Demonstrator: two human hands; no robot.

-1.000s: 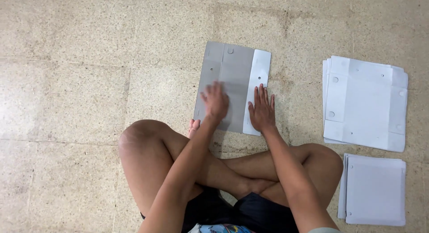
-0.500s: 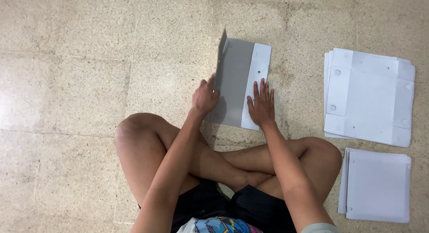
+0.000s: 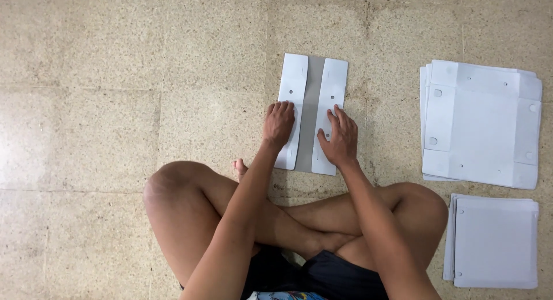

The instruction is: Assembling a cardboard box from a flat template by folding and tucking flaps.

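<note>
The left hand is pressing down flat, fingers loosely curled and gripping nothing, on the left white flap of a folded white-and-grey cardboard sheet lying on the floor. The right hand is resting palm down with fingers spread and open on the right white flap, holding nothing. The sheet is lying under both sets of fingertips and reaching away from them toward 12 o'clock, its two flaps folded inward and leaving a narrow grey strip showing between them. The person is sitting cross-legged, bare knees lying at 6 o'clock from the sheet, on a speckled beige tiled floor. At 3 o'clock from the hands, well apart, a stack of unfolded white cardboard sheets is lying flat. At about 4 o'clock, just beyond the right knee, a second stack of square white folded panels is sitting
</note>
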